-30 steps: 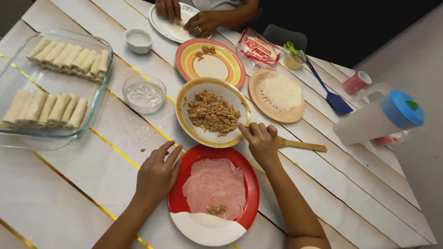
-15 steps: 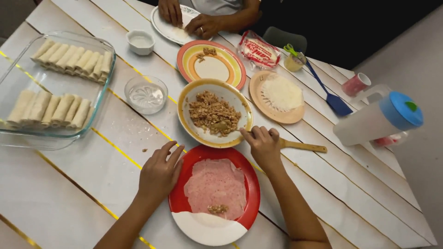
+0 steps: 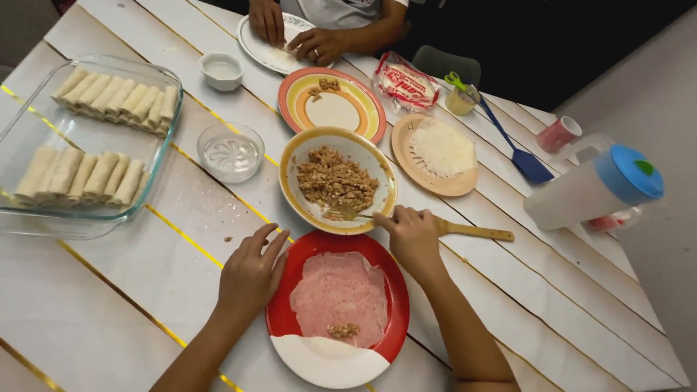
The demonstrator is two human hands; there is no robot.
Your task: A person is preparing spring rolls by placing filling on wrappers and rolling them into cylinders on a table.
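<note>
Head view is showing the right hand [image 3: 410, 236] closing its grip on a fork [image 3: 347, 213] and dipping the tines into the minced filling in the yellow-rimmed bowl [image 3: 301, 156], which is sitting just beyond the red plate [image 3: 396, 290] so a scoop travels only a short way. The left hand [image 3: 250, 272] is lying open and empty, fingers spread against the plate's left rim, seemingly steadying it while the pink slice [image 3: 337, 294] is lying flat with a small dab of filling near its closer edge.
</note>
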